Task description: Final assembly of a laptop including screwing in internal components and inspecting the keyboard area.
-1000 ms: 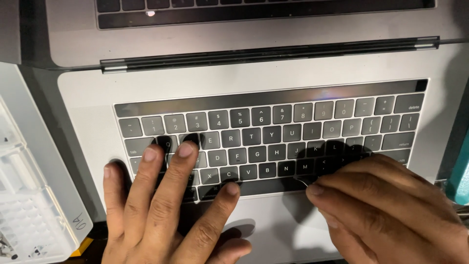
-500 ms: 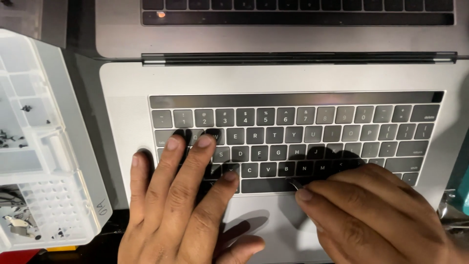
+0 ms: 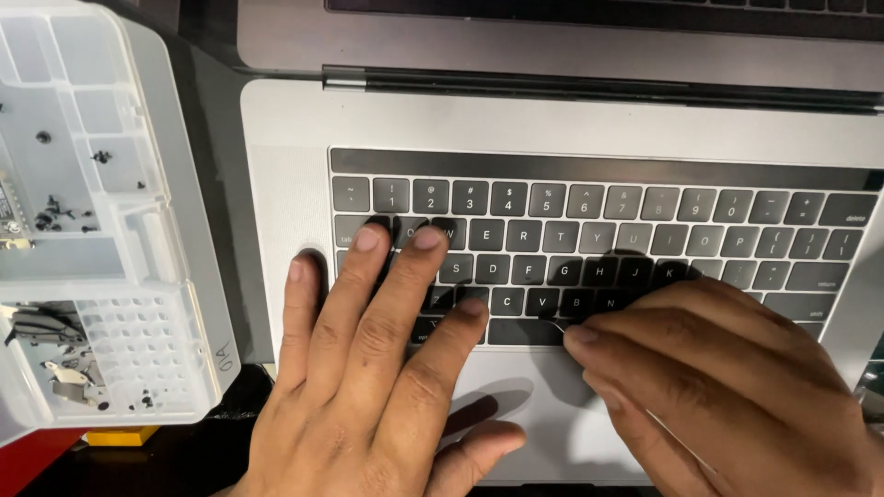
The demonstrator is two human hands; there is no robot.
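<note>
My left hand (image 3: pixel 368 368) lies flat and open on the silver-grey aluminium laptop base (image 3: pixel 285 184), fingers spread over the left keys of its black keyboard (image 3: pixel 589 230), gripping nothing. My right hand (image 3: pixel 727 387) bends over the lower right keys, its fingertips pinched on a thin, pale sliver (image 3: pixel 555 324) at the space bar; I cannot tell what it is. Left, on the dark worktop (image 3: pixel 216 138), sits a white plastic compartment tray (image 3: pixel 166 184) with small dark screws (image 3: pixel 51 213). Beyond the hinge lies a second laptop (image 3: pixel 552 41).
</note>
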